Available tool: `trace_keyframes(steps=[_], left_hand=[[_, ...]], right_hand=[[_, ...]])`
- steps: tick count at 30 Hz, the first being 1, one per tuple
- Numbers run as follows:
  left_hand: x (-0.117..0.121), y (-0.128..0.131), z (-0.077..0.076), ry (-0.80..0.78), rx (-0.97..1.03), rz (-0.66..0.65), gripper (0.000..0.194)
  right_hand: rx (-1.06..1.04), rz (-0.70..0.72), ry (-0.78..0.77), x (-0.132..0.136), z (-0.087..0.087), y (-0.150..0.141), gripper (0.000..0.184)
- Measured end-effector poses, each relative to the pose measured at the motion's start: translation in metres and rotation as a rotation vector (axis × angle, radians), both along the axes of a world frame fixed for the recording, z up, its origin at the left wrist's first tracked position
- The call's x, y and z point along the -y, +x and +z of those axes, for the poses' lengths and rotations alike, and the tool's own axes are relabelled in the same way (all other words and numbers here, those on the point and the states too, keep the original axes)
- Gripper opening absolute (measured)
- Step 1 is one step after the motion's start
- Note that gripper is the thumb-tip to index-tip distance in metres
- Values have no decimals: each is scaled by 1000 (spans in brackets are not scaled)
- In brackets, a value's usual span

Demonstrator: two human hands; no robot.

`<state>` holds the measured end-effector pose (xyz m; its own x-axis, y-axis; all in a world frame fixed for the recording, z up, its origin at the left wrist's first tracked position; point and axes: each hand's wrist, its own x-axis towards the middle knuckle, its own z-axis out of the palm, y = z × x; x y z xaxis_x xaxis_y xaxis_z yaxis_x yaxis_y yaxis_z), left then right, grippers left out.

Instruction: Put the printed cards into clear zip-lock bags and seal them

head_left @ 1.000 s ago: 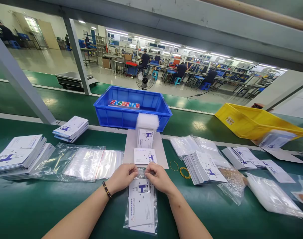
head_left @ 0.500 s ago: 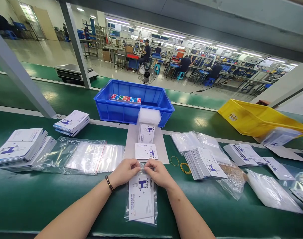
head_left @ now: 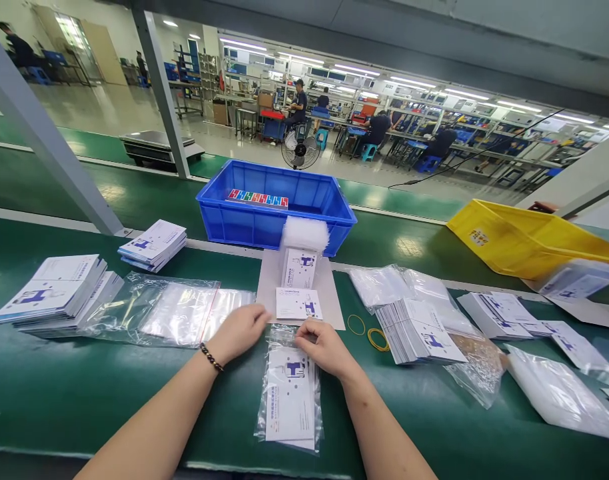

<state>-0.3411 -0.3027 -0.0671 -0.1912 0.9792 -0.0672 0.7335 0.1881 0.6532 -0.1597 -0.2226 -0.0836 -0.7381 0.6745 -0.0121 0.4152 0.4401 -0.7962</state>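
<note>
A clear plastic bag [head_left: 288,448] with printed white booklets [head_left: 289,400] inside lies flat on the green bench in front of me. Its upper right edge is pinched between the thumb and fingers of my right hand [head_left: 327,347]. Just left of the bag's top, my left hand [head_left: 239,333] is apart from it, fingers loosely bent and thumb a little away, with nothing visible in them. Beyond the bag's mouth, a small booklet stack [head_left: 298,304] sits on a grey card [head_left: 334,300]. Behind that stack stands another booklet [head_left: 300,269] under a white bundle of plastic [head_left: 307,233].
A blue bin [head_left: 279,227] stands behind, a yellow bin [head_left: 514,247] at back right. Booklet stacks [head_left: 49,290] and clear bags [head_left: 179,313] lie left. On the right are rubber bands [head_left: 378,340], another booklet stack [head_left: 417,333] and a plastic bag bundle [head_left: 559,393].
My left hand has let go of the bag's top and moved left. My right hand keeps its pinch near the bag's right edge. The view has shifted slightly.
</note>
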Motion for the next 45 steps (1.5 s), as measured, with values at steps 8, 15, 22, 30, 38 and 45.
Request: trace_keyframes(steps=[8, 15, 22, 30, 38, 45], left_hand=[[5, -45, -3, -373, -291, 183, 12], [2, -27, 2, -155, 119, 168, 24], [-3, 27, -13, -1, 218, 36, 32], [-8, 33, -23, 35, 678, 108, 33], [-6, 37, -23, 92, 645, 90, 30], [-6, 39, -21, 106, 360, -25, 29]], right_hand=[[-49, -146, 89, -1, -3, -3, 7], [-242, -143, -105, 9, -6, -13, 16], [-182, -160, 55, 19, -19, -20, 26], [-108, -53, 450, 25, -14, -19, 32], [-127, -141, 234, 23, -5, -18, 13], [-15, -202, 355, 23, -12, -20, 26]])
